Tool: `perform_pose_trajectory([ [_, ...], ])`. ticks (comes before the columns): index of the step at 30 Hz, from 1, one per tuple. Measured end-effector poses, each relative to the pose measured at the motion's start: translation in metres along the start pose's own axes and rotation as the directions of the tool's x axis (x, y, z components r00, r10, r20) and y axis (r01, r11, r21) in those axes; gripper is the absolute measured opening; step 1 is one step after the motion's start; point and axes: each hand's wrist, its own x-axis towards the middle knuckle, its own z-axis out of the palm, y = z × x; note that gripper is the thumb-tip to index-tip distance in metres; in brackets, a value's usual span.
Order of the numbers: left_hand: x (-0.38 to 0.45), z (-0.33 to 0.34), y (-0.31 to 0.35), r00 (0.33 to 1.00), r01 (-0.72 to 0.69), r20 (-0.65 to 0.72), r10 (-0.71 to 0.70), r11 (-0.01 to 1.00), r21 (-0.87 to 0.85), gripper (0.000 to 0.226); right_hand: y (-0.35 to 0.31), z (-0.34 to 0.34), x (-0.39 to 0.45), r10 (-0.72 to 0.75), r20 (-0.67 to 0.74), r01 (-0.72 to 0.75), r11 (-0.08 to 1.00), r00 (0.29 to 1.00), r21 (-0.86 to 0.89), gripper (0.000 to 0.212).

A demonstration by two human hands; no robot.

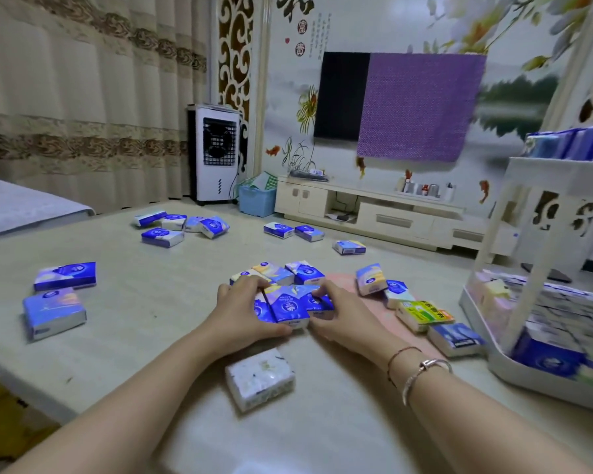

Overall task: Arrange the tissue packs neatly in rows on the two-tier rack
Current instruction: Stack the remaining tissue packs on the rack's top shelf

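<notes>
A bunch of blue tissue packs (290,307) stands side by side at the table's middle. My left hand (243,309) presses against the bunch from the left and my right hand (336,311) from the right, so both hands clamp it together. A white two-tier rack (528,371) stands at the right edge; both its tiers hold rows of packs, blurred in this view. A pale speckled pack (260,379) lies just in front of my hands. Several more blue packs (178,227) lie scattered across the table.
A yellow-green pack (425,314) and a dark blue pack (456,338) lie between my right hand and the rack, on a pink mat (339,280). Two blue packs (59,295) sit at the left. The table's near-left edge (21,388) drops to the floor.
</notes>
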Motion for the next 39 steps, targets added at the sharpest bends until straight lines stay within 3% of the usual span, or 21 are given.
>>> perform_pose_trajectory([
  [3,0.002,-0.003,0.013,0.998,-0.047,-0.038,0.045,0.997,-0.064,0.074,-0.003,-0.011,-0.005,0.007,0.027,-0.006,0.999,1.0,-0.049,0.028],
  [7,0.001,0.0,0.031,0.998,-0.059,0.014,0.059,0.998,-0.029,0.082,0.001,-0.034,-0.026,0.071,0.055,-0.064,0.991,0.996,-0.117,0.032],
  [10,0.0,0.007,0.041,0.999,-0.047,0.024,0.048,0.997,-0.069,0.08,0.014,-0.046,-0.036,0.097,-0.016,-0.098,0.991,0.995,-0.092,0.008],
  [14,0.003,0.015,0.062,1.0,0.009,0.028,-0.005,0.99,-0.138,0.069,0.027,-0.055,-0.044,0.124,-0.016,-0.125,0.992,0.992,-0.024,0.028],
  [17,0.01,0.019,0.074,0.999,0.03,0.036,-0.026,0.993,-0.113,0.07,0.025,-0.059,-0.045,0.22,-0.084,-0.198,0.957,0.972,0.21,0.025],
  [20,0.017,0.026,0.076,0.997,0.031,0.073,-0.024,0.996,-0.088,0.072,0.017,-0.058,-0.04,0.334,-0.024,-0.296,0.865,0.942,0.405,0.029],
  [24,0.025,0.032,0.073,0.985,-0.04,0.172,0.027,0.997,0.072,0.073,0.011,-0.051,-0.033,0.374,0.074,-0.377,0.874,0.925,0.307,0.062],
  [26,0.03,0.03,0.067,0.972,-0.014,0.233,-0.01,0.995,0.102,0.079,0.01,-0.048,-0.027,0.362,0.111,-0.378,0.901,0.925,0.213,0.056],
  [28,0.033,0.022,0.064,0.957,0.056,0.283,-0.062,0.998,0.03,0.074,0.014,-0.048,-0.019,0.344,0.144,-0.366,0.912,0.928,0.184,0.048],
  [31,0.041,0.011,0.066,0.939,0.167,0.336,-0.075,0.953,-0.254,0.071,0.02,-0.044,-0.016,0.328,0.187,-0.364,0.908,0.926,0.208,0.05],
  [33,0.044,0.011,0.071,0.921,0.174,0.386,-0.052,0.942,-0.289,0.079,0.023,-0.042,-0.015,0.343,0.178,-0.373,0.91,0.922,0.18,0.054],
  [36,0.047,0.024,0.081,0.879,0.196,0.474,-0.052,0.946,-0.259,0.088,0.021,-0.047,-0.016,0.342,0.207,-0.379,0.908,0.917,0.179,0.039],
  [39,0.048,0.031,0.095,0.838,0.331,0.533,-0.121,0.887,-0.32,0.06,0.014,-0.056,-0.023,0.343,0.168,-0.376,0.898,0.924,0.231,0.037],
])
